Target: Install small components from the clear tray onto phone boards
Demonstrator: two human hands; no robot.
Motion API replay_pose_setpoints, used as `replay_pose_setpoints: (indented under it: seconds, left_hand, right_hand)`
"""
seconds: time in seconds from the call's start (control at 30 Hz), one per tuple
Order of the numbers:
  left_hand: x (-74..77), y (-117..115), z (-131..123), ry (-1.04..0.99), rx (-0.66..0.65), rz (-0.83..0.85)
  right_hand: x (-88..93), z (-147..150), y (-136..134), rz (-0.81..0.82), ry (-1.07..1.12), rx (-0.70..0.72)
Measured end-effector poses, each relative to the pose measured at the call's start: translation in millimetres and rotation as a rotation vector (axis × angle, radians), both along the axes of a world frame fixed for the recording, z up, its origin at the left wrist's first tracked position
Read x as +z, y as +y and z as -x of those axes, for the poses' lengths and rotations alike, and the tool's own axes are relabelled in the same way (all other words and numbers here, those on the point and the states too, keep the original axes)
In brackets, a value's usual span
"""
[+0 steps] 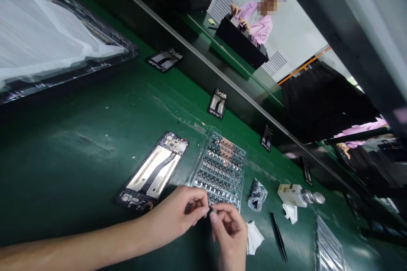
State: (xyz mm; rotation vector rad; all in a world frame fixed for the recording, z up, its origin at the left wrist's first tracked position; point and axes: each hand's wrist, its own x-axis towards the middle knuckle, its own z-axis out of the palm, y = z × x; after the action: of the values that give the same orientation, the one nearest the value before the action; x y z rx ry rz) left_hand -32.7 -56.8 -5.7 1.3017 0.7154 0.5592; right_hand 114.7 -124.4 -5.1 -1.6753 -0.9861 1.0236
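Observation:
My left hand is closed in a pinch, its thumb and forefinger meeting at a tiny dark electronic part. From the other side, the fingertips of my right hand pinch the same part; the fingers cover most of it, so its exact kind does not show. Just beyond both hands lies a clear plastic tray with rows of small electronic parts. Left of the tray, an opened phone rests on the green bench, its circuit board, ribbon cable and silvery inside facing up.
More opened phones lie along the bench's far side. Tweezers, a white bottle with a metal cap, a plastic-wrapped item and white tissue are at right. A covered tray is upper left. A person in pink sits beyond.

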Motion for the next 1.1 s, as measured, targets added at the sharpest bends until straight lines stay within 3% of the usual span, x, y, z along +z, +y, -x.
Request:
replay_pose_setpoints:
  seconds: [0.1, 0.23, 0.4, 0.7, 0.83, 1.0, 1.1]
  left_hand:
    - [1.1, -0.3, 1.0, 0.011, -0.016, -0.037]
    - [0.3, 1.0, 1.7, -0.081, -0.055, 0.077]
    - [-0.8, 2.4, 1.7, -0.129, -0.056, 0.135]
    - [0.5, 2.4, 3.4, -0.153, -0.07, 0.185]
    - [-1.9, 2.8, 3.9, -0.166, -0.053, 0.207]
    - [-5.5, 2.2, 3.5, -0.183, -0.024, 0.25]
    - [-6.2, 2.1, 3.5, -0.157, -0.038, 0.264]
  right_hand:
    - [3.6, -3.5, 4.6, 0.073, 0.214, 0.1]
    - [7.6, -8.4, 8.7, 0.103, 0.311, 0.155]
    - [10.9, -11.4, 12.5, 0.072, 0.286, 0.071]
    - [-3.4, -11.1, 8.5, 0.104, 0.212, 0.094]
    - [-4.9, -30.5, -7.7, 0.042, -0.119, 0.005]
    - [-6.9, -77.0, -48.0, -0.047, -0.936, -0.393]
    - [-14.0, -95.4, -62.7, 0.04, -1.239, -0.367]
